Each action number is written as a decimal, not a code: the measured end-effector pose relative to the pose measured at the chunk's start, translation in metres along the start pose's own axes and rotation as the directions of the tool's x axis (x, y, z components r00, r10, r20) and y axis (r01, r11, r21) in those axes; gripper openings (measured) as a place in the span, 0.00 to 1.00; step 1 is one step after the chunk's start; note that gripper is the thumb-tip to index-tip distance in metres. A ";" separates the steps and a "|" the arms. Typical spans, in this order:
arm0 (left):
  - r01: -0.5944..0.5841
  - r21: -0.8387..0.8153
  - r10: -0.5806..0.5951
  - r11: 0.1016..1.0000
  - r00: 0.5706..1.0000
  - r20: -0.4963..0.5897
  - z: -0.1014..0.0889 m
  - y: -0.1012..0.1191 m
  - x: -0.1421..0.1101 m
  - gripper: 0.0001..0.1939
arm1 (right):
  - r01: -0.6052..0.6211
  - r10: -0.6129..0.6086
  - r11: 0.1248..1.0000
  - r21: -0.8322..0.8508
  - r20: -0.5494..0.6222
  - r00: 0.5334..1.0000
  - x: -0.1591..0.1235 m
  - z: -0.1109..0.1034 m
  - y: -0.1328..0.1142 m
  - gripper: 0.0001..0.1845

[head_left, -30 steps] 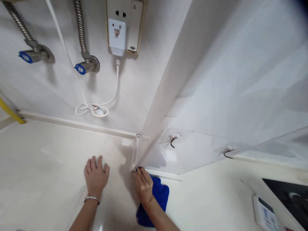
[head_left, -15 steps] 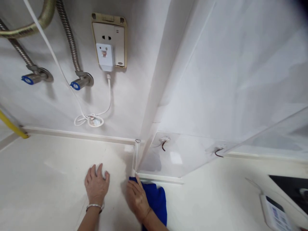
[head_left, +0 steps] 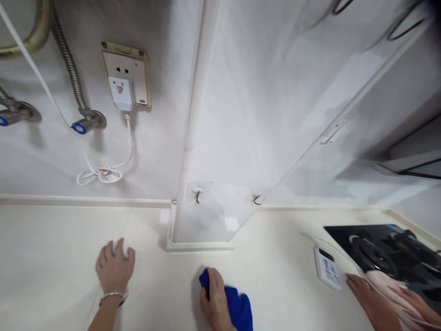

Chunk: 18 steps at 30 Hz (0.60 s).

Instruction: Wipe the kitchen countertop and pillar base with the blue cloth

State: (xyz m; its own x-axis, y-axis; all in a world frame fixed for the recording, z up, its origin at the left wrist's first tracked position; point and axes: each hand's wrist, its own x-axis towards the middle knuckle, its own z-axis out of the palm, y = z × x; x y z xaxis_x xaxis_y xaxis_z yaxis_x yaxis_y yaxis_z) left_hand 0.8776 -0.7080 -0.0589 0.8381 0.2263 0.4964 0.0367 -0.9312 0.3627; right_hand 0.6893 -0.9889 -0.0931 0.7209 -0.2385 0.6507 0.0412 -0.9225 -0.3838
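Observation:
My left hand (head_left: 115, 266) rests on the pale countertop (head_left: 44, 262), fingers spread and holding nothing; a silver bracelet (head_left: 113, 295) circles its wrist. A blue cloth (head_left: 239, 309) lies bunched under my right hand (head_left: 217, 296), which grips it against the counter. That hand is just in front of the base ledge (head_left: 200, 248) of a white wall column (head_left: 210, 220). Part of the cloth is hidden beneath the fingers.
A plugged socket (head_left: 127, 76) with a looped white cord (head_left: 99, 175) and a valve (head_left: 87, 123) are on the left wall. At right are a white device with a cord (head_left: 327, 269), a black stove (head_left: 375, 253) and another person's hands (head_left: 372, 299) with a pale cloth.
My right hand has moved the blue cloth away from the column's corner to the front of its ledge. The view has swung right, bringing the stove and the other person's hands into sight.

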 end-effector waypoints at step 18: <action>-0.085 -0.244 0.075 0.966 0.996 -0.048 0.008 -0.026 -0.004 0.25 | -0.474 0.496 0.821 0.318 0.016 0.868 0.045 -0.161 -0.033 0.13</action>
State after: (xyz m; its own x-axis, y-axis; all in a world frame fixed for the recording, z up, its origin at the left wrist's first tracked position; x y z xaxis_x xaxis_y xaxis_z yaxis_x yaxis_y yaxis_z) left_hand 0.8777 -0.6872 -0.0767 0.8111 0.1690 0.5600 -0.1686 -0.8491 0.5006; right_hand 0.6090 -1.0180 0.0550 0.6575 -0.6596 0.3643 -0.0883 -0.5476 -0.8321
